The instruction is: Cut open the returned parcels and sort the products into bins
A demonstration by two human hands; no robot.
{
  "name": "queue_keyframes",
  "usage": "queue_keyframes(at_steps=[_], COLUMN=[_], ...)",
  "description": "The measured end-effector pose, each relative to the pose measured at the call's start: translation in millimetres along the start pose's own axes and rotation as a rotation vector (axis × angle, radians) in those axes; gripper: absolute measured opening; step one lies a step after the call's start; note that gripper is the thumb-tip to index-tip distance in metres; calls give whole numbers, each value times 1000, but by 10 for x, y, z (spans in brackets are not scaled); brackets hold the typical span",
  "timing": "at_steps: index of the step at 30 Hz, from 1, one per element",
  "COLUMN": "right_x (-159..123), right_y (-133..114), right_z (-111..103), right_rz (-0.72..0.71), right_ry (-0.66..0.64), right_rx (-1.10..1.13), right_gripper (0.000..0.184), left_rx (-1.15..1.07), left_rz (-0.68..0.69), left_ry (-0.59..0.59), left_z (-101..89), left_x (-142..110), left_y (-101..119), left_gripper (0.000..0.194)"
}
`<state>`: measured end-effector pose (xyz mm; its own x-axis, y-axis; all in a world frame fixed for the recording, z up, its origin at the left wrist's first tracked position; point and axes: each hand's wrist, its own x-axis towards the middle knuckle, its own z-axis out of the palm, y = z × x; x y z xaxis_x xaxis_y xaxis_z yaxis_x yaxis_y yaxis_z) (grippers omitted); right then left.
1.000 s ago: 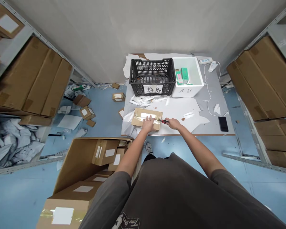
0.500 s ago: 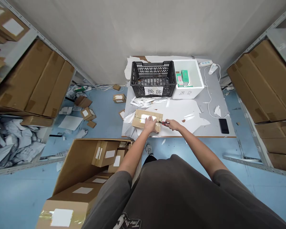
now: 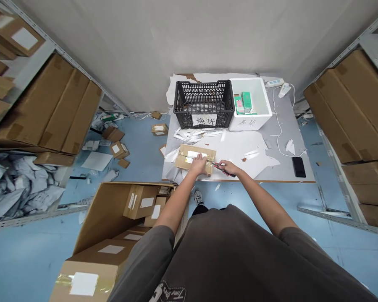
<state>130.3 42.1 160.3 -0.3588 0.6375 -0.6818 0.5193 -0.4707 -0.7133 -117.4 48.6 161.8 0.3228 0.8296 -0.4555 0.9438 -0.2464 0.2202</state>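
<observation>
A taped cardboard box (image 3: 183,161) with white labels lies near the front edge of the table. My left hand (image 3: 199,163) holds it against the tabletop, its fingers over the top face and label. Closed around a red and black utility knife (image 3: 218,166) is my right hand (image 3: 229,167), just right of the box. The knife's tip points left at the taped right end of the box; whether it touches the tape I cannot tell.
Behind the box stand a black plastic crate (image 3: 204,121) and a white bin (image 3: 255,122) holding green boxes. A phone (image 3: 298,167) lies at the table's right. A large carton (image 3: 110,201) with parcels is at my lower left. Shelves flank both sides.
My right hand with the knife has drawn back slightly toward me and turned, so more of the knife shows. My left hand stays on the box. The view has shifted slightly.
</observation>
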Motion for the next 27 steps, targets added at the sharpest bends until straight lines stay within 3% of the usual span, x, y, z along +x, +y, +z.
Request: queue_keyframes(at_steps=[5,11,23,27], right_x=[13,43,23,-9], right_y=[117,237,283,309], right_z=[86,128,172,193], right_rz=[-24,-19,-111,-121], right_ry=[3,3,113,92], right_rx=[114,173,-52,-70], right_gripper=[19,23,16,20], left_rx=[-20,-17,10,-7], left_rz=[19,37,59,76], left_ry=[-7,4,58,82], left_z=[40,71,71,83], left_x=[17,41,-13,-25], left_y=[-30,-62,-66,-75], left_gripper=[115,111,100,95])
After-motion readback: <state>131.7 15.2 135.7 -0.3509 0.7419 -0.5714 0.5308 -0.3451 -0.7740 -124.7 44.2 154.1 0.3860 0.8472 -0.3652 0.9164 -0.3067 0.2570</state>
